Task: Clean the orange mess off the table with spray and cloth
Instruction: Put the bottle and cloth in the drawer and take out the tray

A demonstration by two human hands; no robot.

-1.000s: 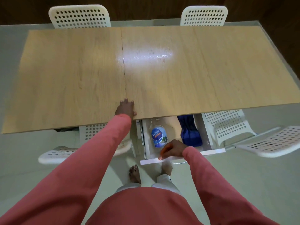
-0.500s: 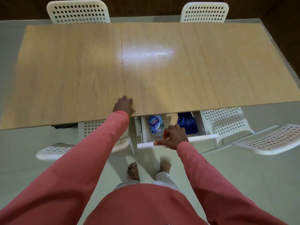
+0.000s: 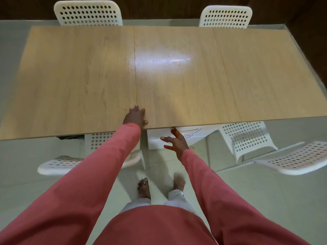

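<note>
L hand (image 3: 135, 117) flat on table (image 3: 230, 76) edge, fingers spread, R hand (image 3: 174, 141) splayed against white drawer front (image 3: 155, 140), holding nothing

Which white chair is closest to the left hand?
The near-left chair, tucked under the table's front edge just below the left hand. The other near chairs sit right of the drawer; two more stand across the table.

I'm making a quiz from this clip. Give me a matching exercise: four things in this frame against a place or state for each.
Things:
1. left hand
2. right hand
3. drawer
4. chair

States:
A. pushed in under the tabletop
B. rests on the table edge
C. open, in front of the drawer
D. pulled out to the right

Pairs: 1-B, 2-C, 3-A, 4-D
</note>
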